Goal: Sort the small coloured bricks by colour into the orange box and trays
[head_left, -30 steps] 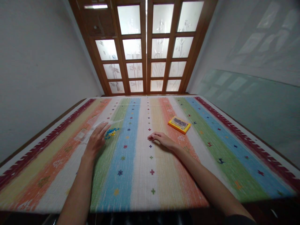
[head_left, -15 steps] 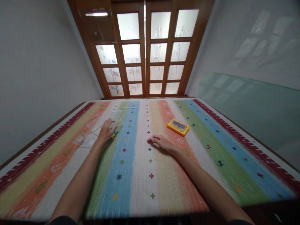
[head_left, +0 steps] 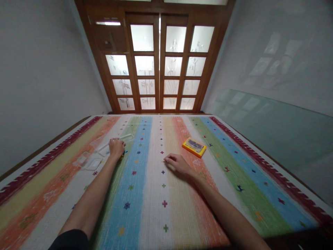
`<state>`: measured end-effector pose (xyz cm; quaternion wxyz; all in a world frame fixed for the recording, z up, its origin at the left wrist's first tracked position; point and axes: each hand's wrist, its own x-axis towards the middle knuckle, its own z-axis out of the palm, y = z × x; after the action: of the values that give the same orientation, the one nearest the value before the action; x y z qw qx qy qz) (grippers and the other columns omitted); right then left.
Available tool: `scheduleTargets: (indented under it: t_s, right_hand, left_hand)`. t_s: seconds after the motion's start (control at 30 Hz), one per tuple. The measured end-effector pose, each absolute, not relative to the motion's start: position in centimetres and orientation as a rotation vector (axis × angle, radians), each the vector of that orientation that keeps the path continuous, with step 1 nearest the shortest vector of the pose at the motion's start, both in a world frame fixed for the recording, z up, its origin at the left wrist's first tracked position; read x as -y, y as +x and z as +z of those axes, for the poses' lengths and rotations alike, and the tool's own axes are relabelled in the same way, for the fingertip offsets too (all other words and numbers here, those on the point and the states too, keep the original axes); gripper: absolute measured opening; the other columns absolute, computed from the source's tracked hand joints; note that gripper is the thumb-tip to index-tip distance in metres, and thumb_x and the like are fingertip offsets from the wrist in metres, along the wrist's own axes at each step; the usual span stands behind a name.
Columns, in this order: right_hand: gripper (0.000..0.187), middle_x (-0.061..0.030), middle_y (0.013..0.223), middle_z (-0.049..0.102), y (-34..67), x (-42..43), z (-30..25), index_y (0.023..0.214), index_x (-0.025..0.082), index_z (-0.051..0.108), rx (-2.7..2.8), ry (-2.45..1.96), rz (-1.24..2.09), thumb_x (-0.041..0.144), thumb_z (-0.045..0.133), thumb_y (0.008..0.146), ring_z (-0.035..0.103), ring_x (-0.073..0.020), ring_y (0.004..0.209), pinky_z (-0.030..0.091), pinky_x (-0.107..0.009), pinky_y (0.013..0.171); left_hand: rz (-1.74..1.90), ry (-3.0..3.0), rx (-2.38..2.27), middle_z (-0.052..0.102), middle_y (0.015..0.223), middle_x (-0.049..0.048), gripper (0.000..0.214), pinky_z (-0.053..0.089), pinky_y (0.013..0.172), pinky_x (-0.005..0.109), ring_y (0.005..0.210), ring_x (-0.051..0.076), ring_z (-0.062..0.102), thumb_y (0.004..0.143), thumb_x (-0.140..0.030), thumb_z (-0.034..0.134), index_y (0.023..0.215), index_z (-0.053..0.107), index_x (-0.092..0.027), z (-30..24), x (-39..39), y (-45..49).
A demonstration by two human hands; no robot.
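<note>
My left hand is over the near side of a clear plastic case, fingers bent down and drawn together. What they hold, if anything, is hidden. Just right of its wrist lies a small blue and yellow piece, partly covered by the hand. My right hand rests low over the middle of the cloth, thumb and fingers closed in a pinch. Anything between those fingertips is too small to name.
A second clear plastic box lies left of my left forearm. A yellow box with a dark picture sits beyond my right hand. The striped tablecloth covers the table. Wooden glazed doors stand at the far end.
My left hand has curled its fingers downward from a spread pose, over the clear case. The right hand stays pinched in about the same place. The camera view has tilted up slightly.
</note>
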<state>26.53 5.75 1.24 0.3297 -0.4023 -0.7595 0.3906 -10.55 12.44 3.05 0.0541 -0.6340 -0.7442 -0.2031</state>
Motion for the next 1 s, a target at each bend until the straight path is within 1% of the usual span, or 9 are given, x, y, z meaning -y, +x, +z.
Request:
scheduleTargets:
  t_s: [0.07, 0.2, 0.3, 0.37, 0.53, 0.6, 0.73, 0.87, 1.0]
  right_hand:
    - [0.024, -0.0106, 0.097, 0.074, 28.0, -6.5, 1.9, 0.094, 0.018, 0.070, 2.024, -1.108, 0.706, 0.035, 0.054, 0.091, 0.066, -0.0224, 0.090, 0.051, -0.038, 0.087]
    - [0.027, -0.0153, 0.116, 0.070, 32.2, -9.2, 3.1, 0.105, 0.018, 0.069, 2.107, -1.244, 0.170, 0.032, 0.052, 0.089, 0.061, -0.0291, 0.111, 0.044, -0.048, 0.101]
    - [0.045, -0.0198, 0.135, 0.060, 35.1, -10.9, 3.3, 0.124, 0.016, 0.064, 2.164, -1.446, -0.113, 0.039, 0.058, 0.086, 0.054, -0.0362, 0.123, 0.041, -0.053, 0.105]
    - [0.057, -0.0219, 0.139, 0.057, 36.5, -11.6, 2.8, 0.132, 0.014, 0.059, 2.196, -1.568, -0.215, 0.046, 0.061, 0.084, 0.050, -0.0395, 0.128, 0.038, -0.055, 0.108]
    - [0.068, -0.0245, 0.141, 0.055, 38.1, -12.1, 1.1, 0.133, 0.012, 0.058, 2.238, -1.690, -0.287, 0.056, 0.065, 0.080, 0.050, -0.0427, 0.128, 0.038, -0.054, 0.106]
    - [0.065, -0.0241, 0.136, 0.059, 38.1, -12.1, 0.9, 0.130, 0.012, 0.059, 2.218, -1.662, -0.262, 0.056, 0.064, 0.083, 0.055, -0.0403, 0.122, 0.042, -0.051, 0.102]
    - [0.048, -0.0198, 0.119, 0.069, 37.2, -12.2, 1.7, 0.120, 0.013, 0.064, 2.159, -1.579, -0.171, 0.050, 0.055, 0.091, 0.062, -0.0344, 0.107, 0.047, -0.046, 0.092]
    - [0.040, -0.0181, 0.118, 0.070, 35.3, -11.4, 3.0, 0.118, 0.015, 0.066, 2.172, -1.431, -0.134, 0.044, 0.053, 0.093, 0.063, -0.0323, 0.104, 0.047, -0.044, 0.091]
    - [0.034, -0.0155, 0.118, 0.070, 32.5, -8.8, 3.8, 0.116, 0.018, 0.066, 2.285, -1.247, -0.008, 0.039, 0.058, 0.092, 0.062, -0.0297, 0.107, 0.045, -0.045, 0.098]
  left_hand:
    - [-0.627, -1.918, 2.245, 0.067, 0.112, 0.0203, 0.017, 0.037, 0.104, 0.052, 0.126, 0.038, 0.047, 0.084, -0.022, 0.057, 0.074, 0.067, -0.013, 3.0, -12.1, -10.8]
    - [-0.654, -1.946, 2.176, 0.066, 0.114, 0.0202, 0.018, 0.028, 0.113, 0.055, 0.132, 0.037, 0.042, 0.085, -0.023, 0.056, 0.078, 0.068, -0.012, 2.9, -11.6, -11.6]
    - [-0.694, -1.972, 2.117, 0.065, 0.118, 0.0208, 0.022, 0.025, 0.116, 0.058, 0.136, 0.040, 0.039, 0.085, -0.024, 0.054, 0.090, 0.071, -0.010, 3.2, -11.0, -12.1]
    - [-0.734, -1.997, 2.070, 0.064, 0.125, 0.0202, 0.031, 0.028, 0.116, 0.058, 0.137, 0.039, 0.039, 0.087, -0.027, 0.050, 0.103, 0.070, -0.010, 3.3, -10.3, -12.4]
    - [-0.780, -2.100, 1.991, 0.064, 0.129, 0.0163, 0.044, 0.040, 0.112, 0.050, 0.126, 0.032, 0.054, 0.094, -0.038, 0.041, 0.123, 0.063, -0.013, 1.5, -6.2, -13.1]
    - [-0.721, -2.180, 2.014, 0.059, 0.139, 0.0171, 0.052, 0.038, 0.114, 0.049, 0.133, 0.033, 0.050, 0.095, -0.044, 0.042, 0.133, 0.057, -0.012, 0.2, -4.6, -13.3]
    - [-0.594, -2.260, 2.178, 0.047, 0.152, 0.0193, 0.061, 0.029, 0.118, 0.057, 0.146, 0.037, 0.036, 0.096, -0.048, 0.040, 0.145, 0.044, -0.012, -1.8, -3.8, -13.1]
    - [-0.750, -2.293, 2.169, 0.047, 0.151, 0.0220, 0.062, 0.029, 0.118, 0.056, 0.145, 0.038, 0.036, 0.094, -0.048, 0.043, 0.142, 0.047, -0.009, -1.8, -5.8, -11.8]
    - [-0.860, -2.325, 2.098, 0.059, 0.136, 0.0201, 0.048, 0.037, 0.113, 0.050, 0.132, 0.034, 0.051, 0.091, -0.045, 0.048, 0.124, 0.060, -0.011, -1.0, -8.1, -10.1]
